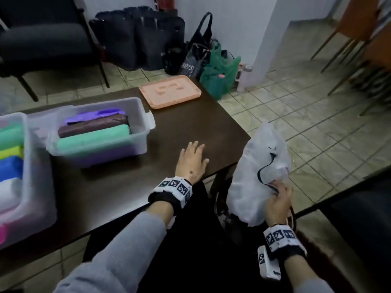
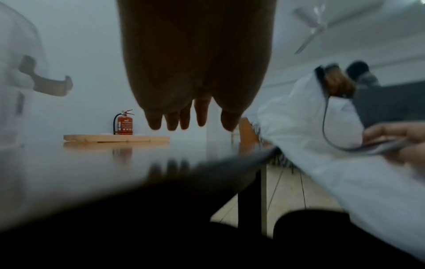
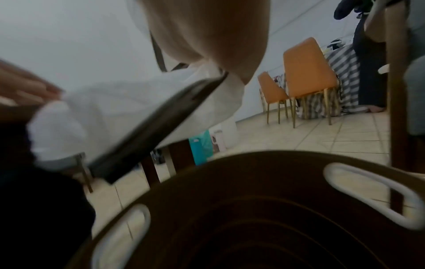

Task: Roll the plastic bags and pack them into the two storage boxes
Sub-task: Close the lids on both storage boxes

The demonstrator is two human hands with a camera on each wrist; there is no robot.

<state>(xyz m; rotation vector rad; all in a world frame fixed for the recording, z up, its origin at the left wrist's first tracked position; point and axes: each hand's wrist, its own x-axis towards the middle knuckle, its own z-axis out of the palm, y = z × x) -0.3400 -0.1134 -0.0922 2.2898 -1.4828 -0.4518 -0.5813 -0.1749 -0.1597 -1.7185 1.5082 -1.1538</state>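
Note:
My right hand [image 1: 279, 196] grips a white plastic bag [image 1: 256, 174] with a black drawstring, holding it up just past the table's right edge, above a brown basket [image 3: 253, 209]. The same white bag [image 2: 322, 145] shows in the left wrist view, and in the right wrist view the bag [image 3: 110, 112] is bunched under my palm. My left hand [image 1: 193, 159] rests flat on the dark table [image 1: 190, 127] with fingers spread, holding nothing. A clear storage box [image 1: 135, 115] holds purple, brown and green rolled bags. A second clear box [image 1: 36, 187] at the left edge holds several coloured rolls.
A peach lid [image 1: 170, 90] lies at the table's far corner. Black and green bags [image 1: 218, 75] stand on the tiled floor beyond it. A dark chair [image 1: 42, 41] stands at the back left, orange chairs [image 3: 306, 72] at the right. A red fire extinguisher [image 2: 124, 123] stands by the wall.

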